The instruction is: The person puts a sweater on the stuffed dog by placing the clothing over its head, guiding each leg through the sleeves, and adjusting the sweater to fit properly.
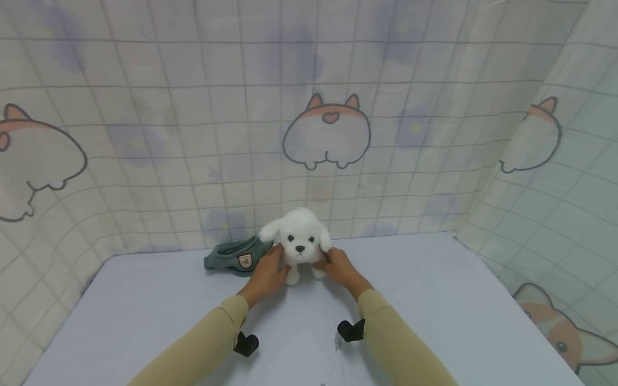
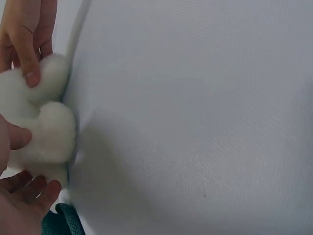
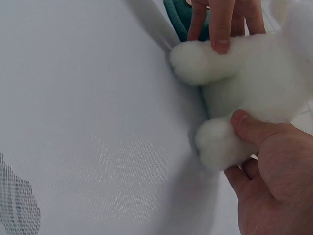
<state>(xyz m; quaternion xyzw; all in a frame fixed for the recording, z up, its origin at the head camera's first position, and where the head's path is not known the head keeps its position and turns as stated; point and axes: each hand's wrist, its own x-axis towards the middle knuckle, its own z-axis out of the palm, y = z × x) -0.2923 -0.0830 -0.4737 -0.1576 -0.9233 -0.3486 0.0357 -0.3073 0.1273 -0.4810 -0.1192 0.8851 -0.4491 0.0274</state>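
Head view, and it's both hands on the white plush dog, upright by the table's far edge, facing the near side! Left hand grips it from the left, thumb pressed to the fur; right hand clasps a leg from the right. Just left, the green garment lies there, badge showing.
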